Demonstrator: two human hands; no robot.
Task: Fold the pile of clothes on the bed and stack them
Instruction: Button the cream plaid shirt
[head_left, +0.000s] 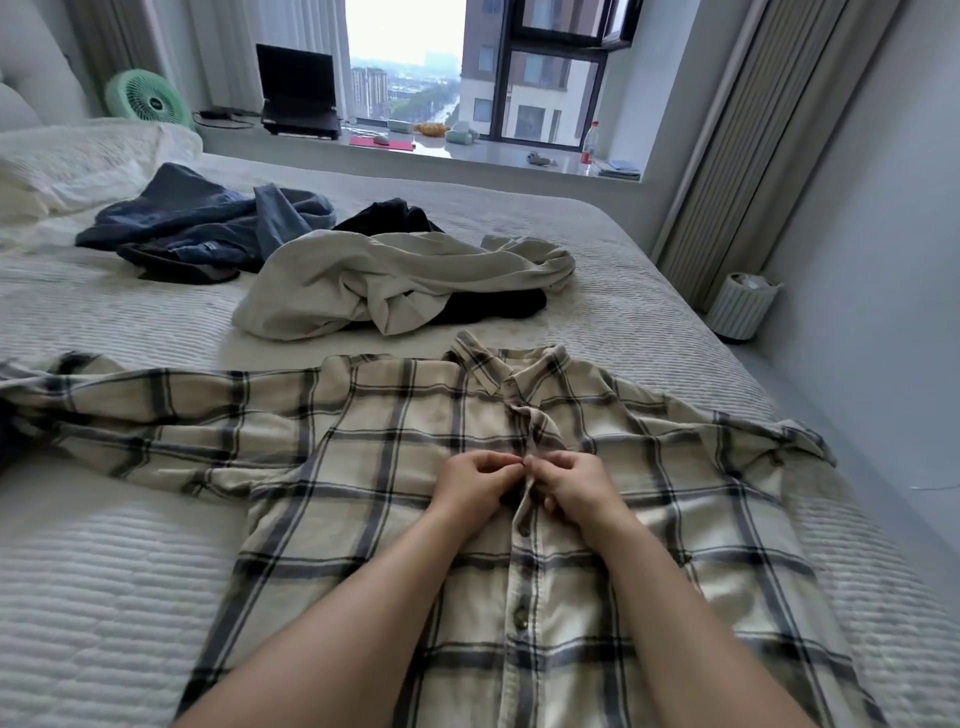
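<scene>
2 hands (524, 480) pinching cream/grey plaid shirt (363, 467) placket, flat on bed (104, 571)

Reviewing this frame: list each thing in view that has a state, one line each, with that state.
plaid shirt: spread flat, front up, lower buttons fastened, upper placket open
left hand: pinching the placket
right hand: pinching the placket
cream garment: crumpled, unfolded
blue garments: heaped, unfolded
black garment: crumpled, partly under the cream one
laptop: open, screen dark
window: upper pane tilted open
</scene>
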